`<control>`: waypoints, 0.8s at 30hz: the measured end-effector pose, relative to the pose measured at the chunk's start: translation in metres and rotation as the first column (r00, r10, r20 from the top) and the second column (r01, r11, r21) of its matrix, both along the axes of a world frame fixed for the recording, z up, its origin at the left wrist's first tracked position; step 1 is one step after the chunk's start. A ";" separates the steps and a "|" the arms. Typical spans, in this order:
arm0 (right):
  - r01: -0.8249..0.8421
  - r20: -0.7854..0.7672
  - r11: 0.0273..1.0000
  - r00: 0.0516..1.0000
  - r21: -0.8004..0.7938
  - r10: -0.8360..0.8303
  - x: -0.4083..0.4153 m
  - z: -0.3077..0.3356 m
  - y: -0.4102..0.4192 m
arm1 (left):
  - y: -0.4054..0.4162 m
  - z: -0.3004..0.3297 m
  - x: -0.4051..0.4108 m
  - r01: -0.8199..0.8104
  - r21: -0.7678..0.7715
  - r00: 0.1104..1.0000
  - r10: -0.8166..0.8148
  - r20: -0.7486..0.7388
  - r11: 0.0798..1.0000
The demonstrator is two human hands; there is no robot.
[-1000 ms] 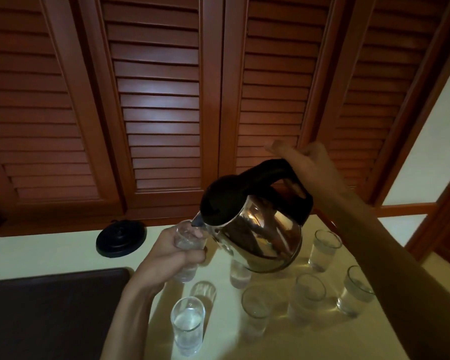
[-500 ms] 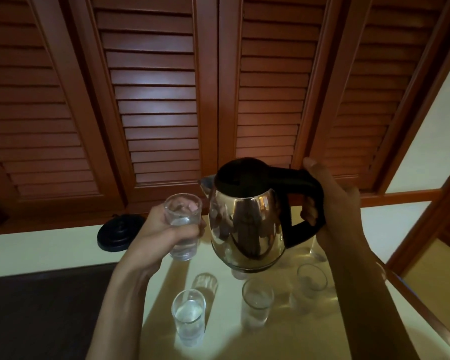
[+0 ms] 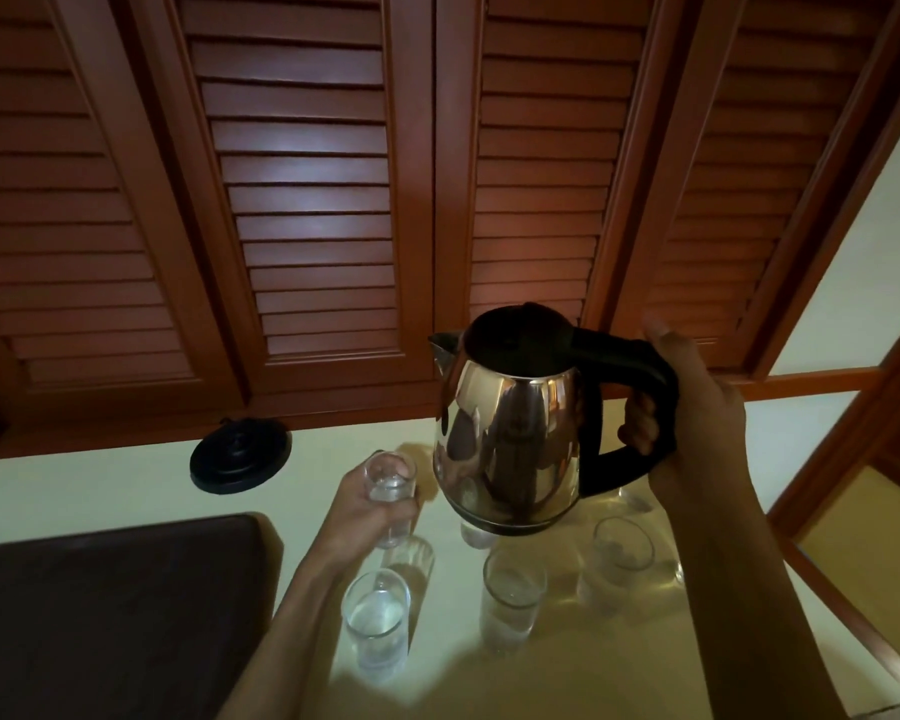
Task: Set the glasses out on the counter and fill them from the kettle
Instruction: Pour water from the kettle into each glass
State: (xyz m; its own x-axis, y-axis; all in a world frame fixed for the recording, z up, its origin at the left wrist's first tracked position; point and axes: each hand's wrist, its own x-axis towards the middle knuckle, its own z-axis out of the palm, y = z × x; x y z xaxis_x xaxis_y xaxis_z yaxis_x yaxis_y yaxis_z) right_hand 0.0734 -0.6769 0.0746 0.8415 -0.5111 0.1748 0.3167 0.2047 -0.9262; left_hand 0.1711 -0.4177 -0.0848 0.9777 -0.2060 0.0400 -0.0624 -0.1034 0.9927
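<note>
My right hand (image 3: 697, 433) grips the black handle of a shiny steel kettle (image 3: 510, 433), held upright above the pale counter (image 3: 100, 491), spout pointing left. My left hand (image 3: 370, 504) is shut around a small clear glass (image 3: 388, 483) holding water, low over the counter just left of the kettle. Three more glasses stand in front: one with water (image 3: 376, 623) nearest me, one (image 3: 513, 597) in the middle, one (image 3: 619, 556) to the right. Other glasses are partly hidden behind the kettle and my right arm.
The kettle's round black base (image 3: 240, 454) lies on the counter at the back left. A dark brown mat (image 3: 110, 615) covers the counter's near left. Louvred wooden doors (image 3: 307, 200) rise behind the counter. A wooden rail (image 3: 853, 610) edges the right side.
The kettle has gone from tilted and pouring into the held glass to upright. My left hand has lowered the filled glass toward the counter.
</note>
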 end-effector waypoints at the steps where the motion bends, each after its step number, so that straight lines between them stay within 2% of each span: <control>1: 0.002 -0.005 1.000 1.000 -0.008 -0.002 0.001 -0.001 0.000 | 0.000 -0.003 -0.001 0.005 0.008 1.000 -0.005 -0.003 1.000; 14: -0.005 -0.075 0.999 0.997 -0.032 0.002 0.007 -0.011 -0.004 | 0.002 -0.027 0.003 -0.001 -0.067 1.000 -0.001 -0.021 0.998; 19: -0.003 -0.068 1.000 0.998 -0.025 0.001 0.011 -0.013 -0.007 | 0.005 -0.028 0.005 0.033 -0.068 0.994 -0.040 -0.098 0.997; 22: -0.017 -0.071 1.000 0.997 -0.009 0.016 0.015 -0.015 -0.006 | 0.001 -0.030 0.003 0.020 -0.153 0.995 -0.035 -0.095 0.988; 24: -0.029 -0.078 1.000 0.997 0.004 0.029 0.016 -0.016 -0.005 | -0.004 -0.033 -0.001 -0.019 -0.112 0.999 0.013 -0.051 0.994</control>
